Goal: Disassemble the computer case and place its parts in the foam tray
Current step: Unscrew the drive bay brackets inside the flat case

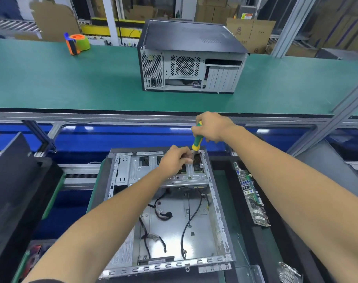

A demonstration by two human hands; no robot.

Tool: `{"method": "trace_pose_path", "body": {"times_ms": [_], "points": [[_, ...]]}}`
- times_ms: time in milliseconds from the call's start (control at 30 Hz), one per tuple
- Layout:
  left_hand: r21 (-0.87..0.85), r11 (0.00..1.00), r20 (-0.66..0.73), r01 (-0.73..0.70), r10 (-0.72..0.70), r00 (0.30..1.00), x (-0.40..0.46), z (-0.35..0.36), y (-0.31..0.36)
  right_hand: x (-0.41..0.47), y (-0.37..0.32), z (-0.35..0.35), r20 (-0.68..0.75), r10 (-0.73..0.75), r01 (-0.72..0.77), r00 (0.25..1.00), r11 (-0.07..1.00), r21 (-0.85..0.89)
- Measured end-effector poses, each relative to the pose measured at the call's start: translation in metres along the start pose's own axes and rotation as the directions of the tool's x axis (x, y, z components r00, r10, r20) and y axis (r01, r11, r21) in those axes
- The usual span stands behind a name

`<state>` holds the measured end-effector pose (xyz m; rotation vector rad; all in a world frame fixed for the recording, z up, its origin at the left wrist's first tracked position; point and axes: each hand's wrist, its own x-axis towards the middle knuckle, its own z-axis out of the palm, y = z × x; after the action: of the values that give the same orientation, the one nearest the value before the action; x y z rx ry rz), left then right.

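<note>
Progress looks roughly midway, I'd guess. Open computer case [170, 211] lies near, side panel off, its floor bare except loose cables [163, 215]. 1 motherboard [252, 195] already lies to its right in what I take for the dark foam tray [233, 190]. Right hand [213, 126] is clenched round a green-yellow screwdriver [197, 140], tip down at the far drive bracket [174, 170]. Left hand [175, 158] curls its fingers at that spot; can't tell if it's grasping anything. Bracket and cables still to go.
</note>
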<state>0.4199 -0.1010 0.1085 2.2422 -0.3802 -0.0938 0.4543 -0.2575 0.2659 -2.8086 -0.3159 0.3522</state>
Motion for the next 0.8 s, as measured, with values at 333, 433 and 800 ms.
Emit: {"method": "trace_pose_path", "body": {"times_ms": [333, 433, 800], "points": [[0.061, 0.995, 0.084, -0.084, 0.079, 0.993, -0.042, -0.015, -0.030, -0.003, -0.024, 0.029, 0.155, -0.064, 0.047, 0.986, 0.992, 0.113], [0.080, 0.993, 0.087, -0.092, 0.085, 0.993, -0.045, -0.015, -0.031, -0.005, -0.029, 0.032, 0.157, -0.054, 0.040, 0.986, 0.995, 0.087], [0.027, 0.993, 0.038, -0.116, 0.115, 0.993, -0.053, -0.013, -0.031, -0.008, -0.038, 0.033, 0.148, -0.056, 0.053, 0.987, 0.998, 0.023]]}}
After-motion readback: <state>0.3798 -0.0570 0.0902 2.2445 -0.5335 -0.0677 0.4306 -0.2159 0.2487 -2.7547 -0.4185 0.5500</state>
